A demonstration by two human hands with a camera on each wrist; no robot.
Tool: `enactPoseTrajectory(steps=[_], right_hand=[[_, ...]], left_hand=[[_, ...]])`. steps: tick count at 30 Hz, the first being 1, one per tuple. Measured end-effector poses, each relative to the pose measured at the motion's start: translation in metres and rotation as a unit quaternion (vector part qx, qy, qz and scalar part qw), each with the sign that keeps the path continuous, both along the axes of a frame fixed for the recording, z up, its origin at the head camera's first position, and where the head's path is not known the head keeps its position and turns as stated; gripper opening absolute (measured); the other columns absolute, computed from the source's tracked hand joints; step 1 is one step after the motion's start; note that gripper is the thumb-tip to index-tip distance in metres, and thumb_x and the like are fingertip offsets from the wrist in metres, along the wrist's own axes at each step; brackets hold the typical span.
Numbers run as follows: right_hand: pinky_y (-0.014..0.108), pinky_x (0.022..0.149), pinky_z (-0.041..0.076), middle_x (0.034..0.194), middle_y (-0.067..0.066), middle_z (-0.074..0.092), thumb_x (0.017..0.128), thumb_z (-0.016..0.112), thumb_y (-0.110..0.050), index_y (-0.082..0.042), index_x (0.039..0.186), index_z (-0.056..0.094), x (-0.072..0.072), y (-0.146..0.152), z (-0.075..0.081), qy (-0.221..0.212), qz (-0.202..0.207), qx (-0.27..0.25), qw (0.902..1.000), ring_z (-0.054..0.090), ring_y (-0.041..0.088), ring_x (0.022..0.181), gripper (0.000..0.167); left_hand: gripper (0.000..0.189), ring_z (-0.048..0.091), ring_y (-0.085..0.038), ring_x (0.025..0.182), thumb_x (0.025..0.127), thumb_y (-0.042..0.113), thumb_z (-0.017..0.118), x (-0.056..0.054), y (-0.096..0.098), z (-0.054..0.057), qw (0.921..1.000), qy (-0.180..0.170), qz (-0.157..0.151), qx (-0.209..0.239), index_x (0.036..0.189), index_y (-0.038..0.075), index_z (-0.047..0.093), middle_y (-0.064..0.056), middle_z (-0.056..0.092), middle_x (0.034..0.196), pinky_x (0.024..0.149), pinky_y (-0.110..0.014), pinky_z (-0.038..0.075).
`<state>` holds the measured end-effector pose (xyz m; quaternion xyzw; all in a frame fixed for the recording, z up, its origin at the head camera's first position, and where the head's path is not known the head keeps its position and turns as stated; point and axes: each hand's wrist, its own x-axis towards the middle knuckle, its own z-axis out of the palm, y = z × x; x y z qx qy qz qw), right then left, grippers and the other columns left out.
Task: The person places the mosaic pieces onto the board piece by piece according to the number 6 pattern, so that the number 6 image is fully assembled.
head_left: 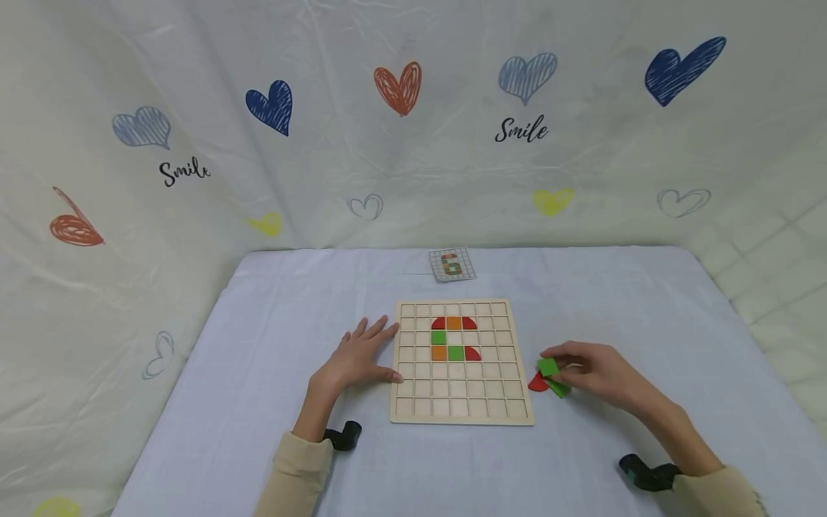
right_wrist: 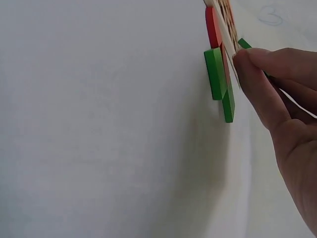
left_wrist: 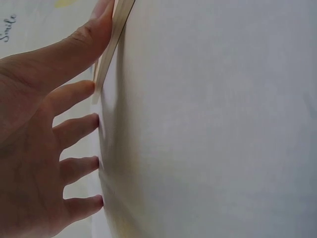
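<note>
On the white-clothed bench (head_left: pixel 291 309): square pale wooden grid board (head_left: pixel 457 370), centre, with coloured inlaid pieces (head_left: pixel 438 337) in its upper cells. Left hand (head_left: pixel 355 362), fingers spread wide, thumb at board's left edge; light pressure should steady it. Right hand (head_left: pixel 601 373), narrow pinch on green square piece (head_left: pixel 548 367), right of board; best lowered level, edges square to its cell. Printed grid card (head_left: pixel 452 265), beyond board; worth consulting. Red quarter-round piece (head_left: pixel 538 382), loose, beside board.

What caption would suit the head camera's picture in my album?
Left hand touching the board, right hand pinching a green tile beside it.
</note>
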<state>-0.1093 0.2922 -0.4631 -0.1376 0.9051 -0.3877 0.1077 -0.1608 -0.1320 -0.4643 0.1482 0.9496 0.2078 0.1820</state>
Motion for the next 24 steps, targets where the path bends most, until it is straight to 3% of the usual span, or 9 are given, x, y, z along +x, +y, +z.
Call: enactPoseTrajectory(steps=[5,24], right_hand=[[0.030,0.085,0.062,0.120,0.013,0.073,0.089,0.077,-0.006,-0.003,0.121,0.073,-0.003,-0.011,0.000,0.009,0.010,-0.022,0.9997,0.071,0.020,0.099,0.032],[0.020,0.078,0.059,0.106,0.002,0.074,0.086,0.082,-0.010,-0.007,0.116,0.076,-0.018,-0.053,-0.003,0.018,0.038,-0.046,0.9981,0.066,0.008,0.085,0.031]], left_hand=[[0.099,0.011,-0.041,0.159,0.080,0.048,0.086,0.000,0.000,-0.001,1.0000,0.003,-0.006,-0.003,0.161,0.021,0.037,-0.006,0.024,0.171,0.125,-0.066,0.013],[0.099,0.007,-0.041,0.160,0.080,0.047,0.086,0.000,-0.003,-0.002,0.9998,0.003,-0.012,0.014,0.162,0.022,0.035,-0.006,0.022,0.172,0.125,-0.067,0.010]])
